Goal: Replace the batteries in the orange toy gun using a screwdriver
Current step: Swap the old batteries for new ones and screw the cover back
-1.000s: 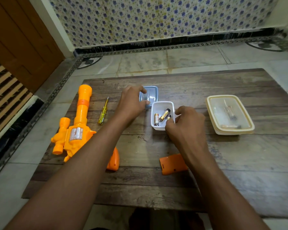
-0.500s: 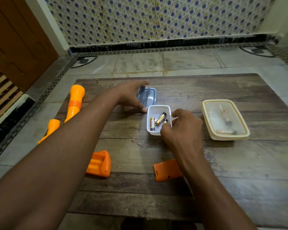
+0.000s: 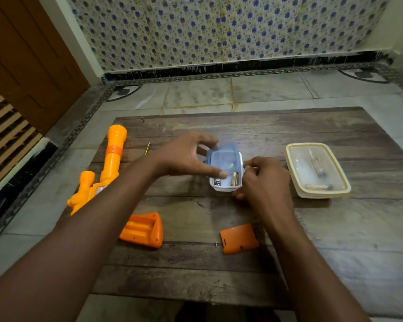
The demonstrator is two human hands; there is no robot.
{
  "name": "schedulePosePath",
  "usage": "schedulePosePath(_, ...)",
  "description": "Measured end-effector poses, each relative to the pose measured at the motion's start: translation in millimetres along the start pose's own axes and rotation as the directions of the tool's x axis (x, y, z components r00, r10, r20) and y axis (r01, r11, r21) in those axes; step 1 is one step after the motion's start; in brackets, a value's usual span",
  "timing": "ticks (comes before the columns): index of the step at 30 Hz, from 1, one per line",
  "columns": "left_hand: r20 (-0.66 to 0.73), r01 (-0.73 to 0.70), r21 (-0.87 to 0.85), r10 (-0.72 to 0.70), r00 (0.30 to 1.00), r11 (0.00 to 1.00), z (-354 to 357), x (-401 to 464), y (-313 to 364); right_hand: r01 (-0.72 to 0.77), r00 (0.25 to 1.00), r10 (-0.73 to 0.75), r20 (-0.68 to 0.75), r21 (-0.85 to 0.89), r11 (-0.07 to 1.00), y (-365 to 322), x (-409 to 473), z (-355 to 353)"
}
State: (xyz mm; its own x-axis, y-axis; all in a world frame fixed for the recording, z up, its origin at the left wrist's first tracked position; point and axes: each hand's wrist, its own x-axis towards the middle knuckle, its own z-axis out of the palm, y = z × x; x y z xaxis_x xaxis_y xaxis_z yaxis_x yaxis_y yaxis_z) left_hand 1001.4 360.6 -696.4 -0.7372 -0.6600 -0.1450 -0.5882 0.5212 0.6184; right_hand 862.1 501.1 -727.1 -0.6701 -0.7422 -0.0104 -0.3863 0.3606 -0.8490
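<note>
At the middle of the wooden table (image 3: 312, 228) the left hand (image 3: 186, 156) holds a bluish see-through lid (image 3: 223, 156) by its edges, thumb near and fingers far, tilted over a small white box (image 3: 226, 185). The right hand (image 3: 263, 180) grips that box at its right side with curled fingers. By my reading, the step in hand is closing this box, which holds batteries (image 3: 235, 178); at least two show, one gold. Whether they are the used ones I cannot tell. Next, the lid needs lining up with the rim and pressing down flat while the right hand steadies the box.

Right of it sits a closed cream box (image 3: 344, 189) with a clear top, with more batteries inside. On the left side lies the orange toy gun (image 3: 113, 159), its open grip (image 3: 144, 228) near the front edge and showing empty slots. Nearby to the right lie the orange cover (image 3: 239, 238) and a small screw (image 3: 216, 244). Only the screwdriver (image 3: 147, 148) tip shows beyond the left wrist.
</note>
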Motion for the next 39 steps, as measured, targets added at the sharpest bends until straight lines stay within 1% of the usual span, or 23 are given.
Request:
schedulePosePath(2, 0.034, -0.028, 0.098, 0.024, 0.999, 0.995, 8, -3, 3, 0.007, 1.0, -0.007, 0.0, 0.017, 1.0, 3, 1, -1)
schedulePosePath(5, 0.033, -0.049, 0.145, 0.045, 0.998, 0.988, 12, -5, 6, -0.002, 1.0, 0.001, 0.011, 0.031, 1.0, 4, 1, -2)
schedulePosePath(9, 0.056, -0.09, 0.227, 0.079, 0.995, 0.97, 16, -8, 13, -0.009, 0.998, 0.009, 0.062, -0.003, 1.0, 4, 5, -6)
schedulePosePath(12, 0.05, -0.051, 0.19, 0.043, 0.998, 0.98, 22, -10, 15, 0.005, 0.998, -0.004, 0.07, -0.019, 1.0, 6, 7, -6)
schedulePosePath(15, 0.015, 0.012, 0.054, -0.013, 1.0, 0.998, 27, -15, 12, 0.003, 0.998, -0.001, 0.069, -0.032, 0.999, 5, 7, -6)
schedulePosePath(16, 0.003, 0.025, 0.031, -0.025, 1.0, 0.999, 29, -18, 13, 0.001, 0.998, 0.001, 0.065, -0.028, 1.0, 5, 7, -6)
schedulePosePath(18, -0.002, 0.031, 0.026, -0.031, 1.0, 0.999, 36, -24, 17, -0.002, 0.998, 0.003, 0.056, -0.015, 1.0, 6, 7, -6)
schedulePosePath(21, 0.053, 0.049, 0.028, -0.051, 0.997, 0.998, 46, -32, 23, -0.002, 0.998, 0.0, 0.064, 0.022, 1.0, 7, 6, -6)
schedulePosePath(26, 0.167, 0.066, 0.105, -0.083, 0.982, 0.992, 60, -40, 33, 0.015, 0.99, -0.02, 0.138, 0.041, 0.999, 9, 4, -10)
schedulePosePath(27, 0.174, 0.065, 0.091, -0.081, 0.981, 0.994, 62, -41, 34, 0.013, 0.989, -0.02, 0.149, 0.048, 0.999, 9, 4, -10)
schedulePosePath(28, 0.17, 0.069, 0.04, -0.075, 0.983, 0.997, 65, -41, 34, 0.006, 0.987, -0.016, 0.162, 0.061, 0.998, 10, 4, -11)
schedulePosePath(30, 0.105, 0.108, -0.154, -0.092, 0.99, 0.982, 69, -41, 34, -0.013, 0.982, -0.008, 0.187, 0.112, 0.994, 11, 2, -10)
schedulePosePath(32, -0.03, 0.118, -0.371, -0.138, 0.99, 0.921, 75, -41, 37, -0.014, 0.982, -0.017, 0.186, 0.162, 0.987, 13, 2, -7)
schedulePosePath(33, -0.124, 0.113, -0.448, -0.187, 0.975, 0.887, 80, -43, 39, -0.014, 0.983, -0.02, 0.183, 0.181, 0.983, 13, 1, -5)
schedulePosePath(34, -0.217, 0.101, -0.531, -0.25, 0.943, 0.841, 85, -43, 40, -0.017, 0.983, -0.019, 0.181, 0.197, 0.98, 13, 0, -4)
schedulePosePath(36, -0.345, 0.057, -0.679, -0.386, 0.856, 0.732, 93, -42, 40, -0.012, 0.985, -0.028, 0.171, 0.226, 0.974, 13, 0, -3)
schedulePosePath(38, -0.402, 0.005, -0.754, -0.467, 0.788, 0.657, 97, -40, 38, 0.028, 0.983, -0.071, 0.169, 0.241, 0.97, 11, -2, -2)
schedulePosePath(39, -0.43, -0.008, -0.757, -0.489, 0.759, 0.653, 98, -39, 36, 0.055, 0.979, -0.103, 0.178, 0.255, 0.965, 9, -4, 0)
